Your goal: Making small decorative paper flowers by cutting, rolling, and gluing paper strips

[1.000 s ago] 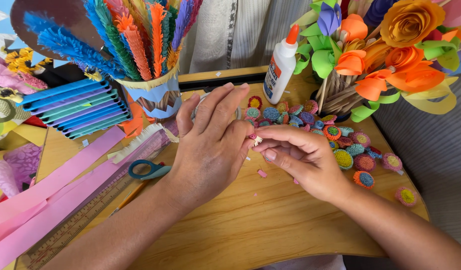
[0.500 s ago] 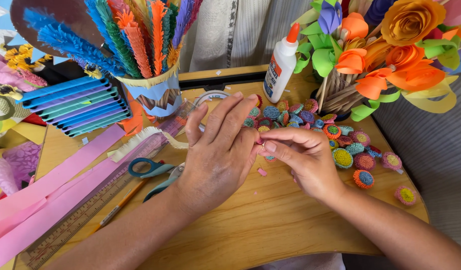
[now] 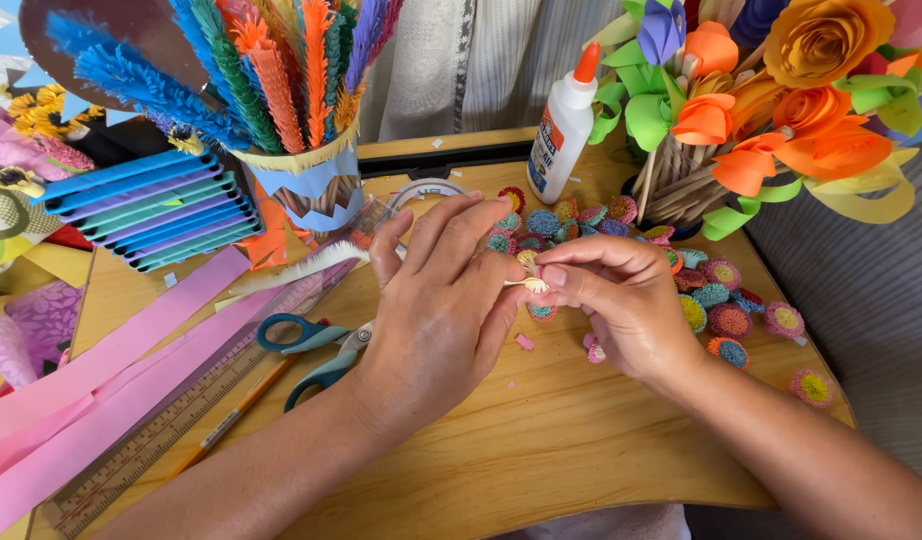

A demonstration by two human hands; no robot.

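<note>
Right hand (image 3: 621,300) fingers pinch a tiny rolled paper coil (image 3: 533,285) just above the tabletop (image 3: 541,450); left hand (image 3: 441,300) fingers spread loosely, steadying it. Finished paper flowers (image 3: 721,300) piled alongside, scissors (image 3: 316,345) within reach.

Wooden table (image 3: 541,470). Lying on it: pink paper strips (image 3: 101,375) at left, ruler (image 3: 171,430) beside them, teal-handled scissors (image 3: 316,350) left of centre, glue bottle (image 3: 564,125) far centre, small fringed paper flowers (image 3: 721,300) scattered at right, feather cup (image 3: 306,190) far left.
</note>
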